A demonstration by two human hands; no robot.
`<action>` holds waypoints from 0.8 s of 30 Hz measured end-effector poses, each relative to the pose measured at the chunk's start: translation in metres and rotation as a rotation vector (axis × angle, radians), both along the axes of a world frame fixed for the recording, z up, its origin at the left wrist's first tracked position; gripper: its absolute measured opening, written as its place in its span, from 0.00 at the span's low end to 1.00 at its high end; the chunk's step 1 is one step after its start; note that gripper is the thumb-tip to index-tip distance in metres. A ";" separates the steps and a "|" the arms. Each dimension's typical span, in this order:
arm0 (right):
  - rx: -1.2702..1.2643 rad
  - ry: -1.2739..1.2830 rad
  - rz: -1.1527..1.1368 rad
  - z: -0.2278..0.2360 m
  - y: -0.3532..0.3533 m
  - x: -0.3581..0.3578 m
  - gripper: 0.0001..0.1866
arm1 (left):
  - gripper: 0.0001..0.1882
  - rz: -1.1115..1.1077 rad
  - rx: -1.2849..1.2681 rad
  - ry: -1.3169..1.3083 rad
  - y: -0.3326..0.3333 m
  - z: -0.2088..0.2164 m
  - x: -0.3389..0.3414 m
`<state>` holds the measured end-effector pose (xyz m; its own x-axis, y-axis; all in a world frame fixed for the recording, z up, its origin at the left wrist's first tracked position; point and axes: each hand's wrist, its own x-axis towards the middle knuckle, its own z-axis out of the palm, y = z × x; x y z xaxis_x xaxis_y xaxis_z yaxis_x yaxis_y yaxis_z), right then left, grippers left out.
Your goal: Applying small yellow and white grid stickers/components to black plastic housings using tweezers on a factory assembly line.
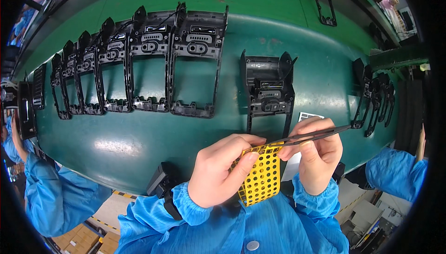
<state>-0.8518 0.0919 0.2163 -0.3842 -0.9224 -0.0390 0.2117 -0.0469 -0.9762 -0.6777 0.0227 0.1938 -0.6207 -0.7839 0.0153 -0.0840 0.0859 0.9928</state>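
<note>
Close in front of my chest, my left hand (220,168) is closed, its thumb and fingers pinching the upper left edge of a yellow sheet (261,179) with rows of round holes or dark dots. My right hand (318,154) is closed round a thin, long black strip-like part (327,132) that slants up to the right. The strip's left end meets the sheet's top edge; whether they are joined I cannot tell. Just beyond my hands lies a black plastic frame (269,94), its lower end hidden behind them.
Several similar black frames (194,45) stand in a row at the left of the green table (111,149). More black parts (371,96) sit at the right, and another frame (325,5) at the far side. Blue sleeves of other people (55,189) show at both sides.
</note>
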 end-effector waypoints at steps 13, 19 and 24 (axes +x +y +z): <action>-0.048 -0.002 -0.048 0.002 -0.012 -0.011 0.10 | 0.09 -0.008 0.038 0.008 0.000 0.001 0.000; 0.056 0.124 -0.113 -0.014 -0.031 -0.019 0.08 | 0.09 -0.016 0.039 -0.016 -0.001 0.003 0.000; 0.031 0.117 -0.104 -0.019 -0.032 -0.019 0.07 | 0.08 -0.024 0.048 -0.039 -0.001 0.004 0.000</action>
<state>-0.8710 0.0598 0.1975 -0.4815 -0.8763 -0.0160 0.0919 -0.0323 -0.9952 -0.6774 0.0214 0.1978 -0.6388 -0.7679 -0.0468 -0.1211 0.0403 0.9918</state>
